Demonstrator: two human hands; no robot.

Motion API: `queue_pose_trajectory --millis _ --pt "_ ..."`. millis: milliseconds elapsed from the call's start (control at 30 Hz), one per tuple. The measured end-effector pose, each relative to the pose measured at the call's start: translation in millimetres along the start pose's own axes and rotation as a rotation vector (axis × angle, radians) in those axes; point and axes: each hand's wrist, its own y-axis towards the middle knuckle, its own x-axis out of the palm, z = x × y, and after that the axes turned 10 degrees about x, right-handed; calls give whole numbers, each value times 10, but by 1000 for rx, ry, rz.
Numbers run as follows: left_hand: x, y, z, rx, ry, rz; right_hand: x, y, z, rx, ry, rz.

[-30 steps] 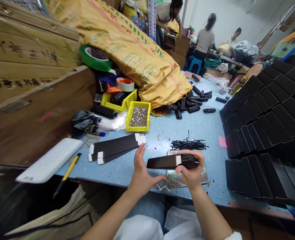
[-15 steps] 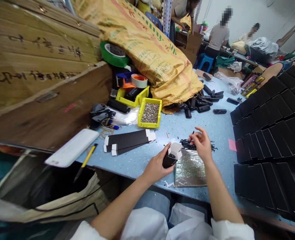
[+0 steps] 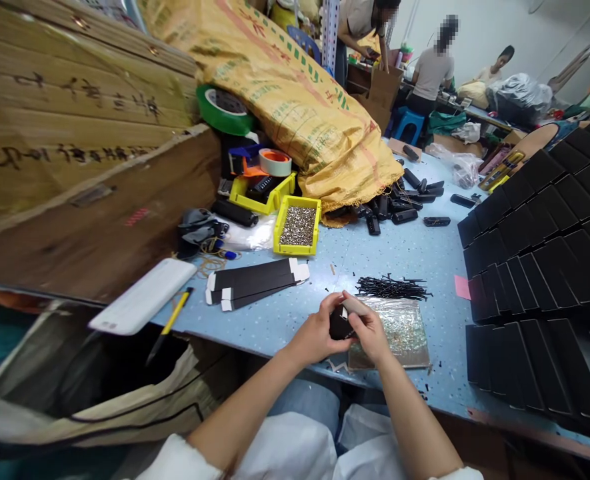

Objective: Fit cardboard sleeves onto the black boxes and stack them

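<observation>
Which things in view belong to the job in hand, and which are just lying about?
Likely in the job:
box, held by the left hand, touched by the right hand
flat cartons
stacked boxes
thin black pieces, just beyond the hands

Apparently lying about:
sack
green tape
pink slip

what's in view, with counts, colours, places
box: one, black, front centre
flat boxes: two, black, left
slab: one, silver, front centre
sticks: many, black, behind slab
metal bits: many, silver, in nearer tray
trays: two, yellow, near sack
stacked boxes: many, black, right
sack: one, yellow, back
casings: many, black, by sack
tape rolls: two, green, white, back
panel: one, white, left
table: one, blue, below
people: three, pale tops, background
hands: two, bare, on box
</observation>
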Motion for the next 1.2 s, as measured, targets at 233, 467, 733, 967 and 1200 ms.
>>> queue_pose_trajectory --millis 233,467,733,967,1200 --pt "-86 60 86 -114 25 -32 41 -36 -100 -122 -107 120" --pt "58 10 328 -192 -154 173 124 -409 10 -144 -322 76" --pt "68 28 423 -12 -291 134 -1392 -2057 -1023 -181 -768 1039" --pt "405 255 702 129 -194 9 -3775 -2936 -1561 555 -869 1330" --pt "-296 538 -58 24 416 111 -2666 -2579 -1134 -466 -893 1613"
